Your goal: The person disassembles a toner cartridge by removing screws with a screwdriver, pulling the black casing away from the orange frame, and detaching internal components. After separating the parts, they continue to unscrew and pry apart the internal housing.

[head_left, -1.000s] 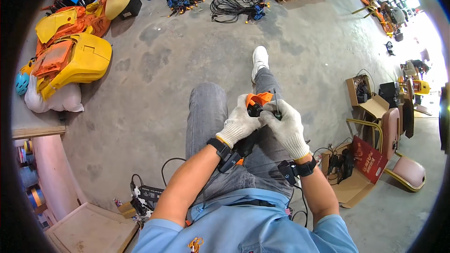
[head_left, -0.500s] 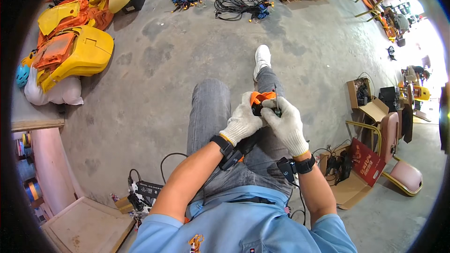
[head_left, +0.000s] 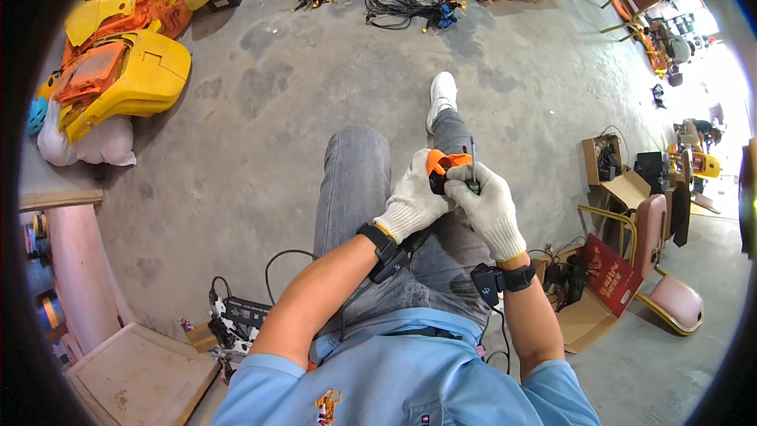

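In front of my knees, my left hand [head_left: 414,203], in a white knit glove, is closed around an orange and black plastic part [head_left: 448,161]. Its orange rim shows above the fingers, while the black lower portion is mostly covered by the gloves. Close against it, my right hand [head_left: 489,209], gloved the same way, grips a screwdriver [head_left: 473,153]. The thin metal shaft sticks up past the fingers, away from me; most of the handle is hidden in the glove. Both hands nearly touch over my right thigh.
Yellow and orange plastic shells [head_left: 146,71] are piled at left. Bundles of black cable [head_left: 406,4] lie far ahead on the concrete floor. To the right stand an open cardboard box [head_left: 587,319] with cables and a chair [head_left: 670,300]. A wooden board [head_left: 142,375] sits near left.
My hands have shifted slightly right with the part and the screwdriver. The view has moved a little; the grip of both hands looks the same.
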{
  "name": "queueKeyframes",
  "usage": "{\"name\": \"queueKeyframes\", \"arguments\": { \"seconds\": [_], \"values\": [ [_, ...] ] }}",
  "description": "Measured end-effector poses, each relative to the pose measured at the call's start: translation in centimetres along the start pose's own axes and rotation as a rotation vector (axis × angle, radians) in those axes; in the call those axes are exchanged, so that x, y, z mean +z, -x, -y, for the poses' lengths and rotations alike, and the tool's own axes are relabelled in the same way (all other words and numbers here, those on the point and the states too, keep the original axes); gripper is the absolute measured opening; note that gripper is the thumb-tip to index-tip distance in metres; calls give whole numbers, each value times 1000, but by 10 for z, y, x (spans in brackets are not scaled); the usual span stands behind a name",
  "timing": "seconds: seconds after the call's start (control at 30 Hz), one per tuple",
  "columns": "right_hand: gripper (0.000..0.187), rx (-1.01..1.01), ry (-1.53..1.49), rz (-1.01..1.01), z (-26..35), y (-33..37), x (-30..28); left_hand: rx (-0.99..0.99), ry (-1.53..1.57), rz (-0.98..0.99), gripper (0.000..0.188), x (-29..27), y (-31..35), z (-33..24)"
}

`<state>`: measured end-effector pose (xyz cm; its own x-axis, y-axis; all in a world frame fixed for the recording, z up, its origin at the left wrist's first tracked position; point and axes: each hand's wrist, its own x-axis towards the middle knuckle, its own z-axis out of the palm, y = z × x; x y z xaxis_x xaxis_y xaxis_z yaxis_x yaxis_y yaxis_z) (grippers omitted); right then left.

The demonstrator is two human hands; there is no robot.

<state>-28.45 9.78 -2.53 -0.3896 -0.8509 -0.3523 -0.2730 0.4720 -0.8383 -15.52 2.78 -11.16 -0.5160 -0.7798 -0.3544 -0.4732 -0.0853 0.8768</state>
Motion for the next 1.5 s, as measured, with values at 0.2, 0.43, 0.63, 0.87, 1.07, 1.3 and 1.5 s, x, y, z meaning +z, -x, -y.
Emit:
{"name": "queueKeyframes", "arguments": {
  "seconds": [0.2,0.43,0.63,0.87,1.07,1.3,1.5],
  "values": [
    [18,20,-27,10,-6,1,-1,6,-6,19,91,-1,2,-6],
    [19,10,11,-22,-5,2,1,4,-3,21,91,0,-1,0],
    [20,113,-93,13,-3,3,-1,1,-16,32,92,1,0,-1],
    [21,125,-67,-4,-2,3,0,48,-40,18,96,3,0,3],
    [25,160,-56,-57,-4,4,0,113,-36,-12,96,4,2,3],
    [27,124,-52,-42,-5,6,5,160,-34,-58,92,11,0,14],
    [27,13,15,-67,-9,4,5,178,3,-70,88,9,-2,15]
  ]
}}
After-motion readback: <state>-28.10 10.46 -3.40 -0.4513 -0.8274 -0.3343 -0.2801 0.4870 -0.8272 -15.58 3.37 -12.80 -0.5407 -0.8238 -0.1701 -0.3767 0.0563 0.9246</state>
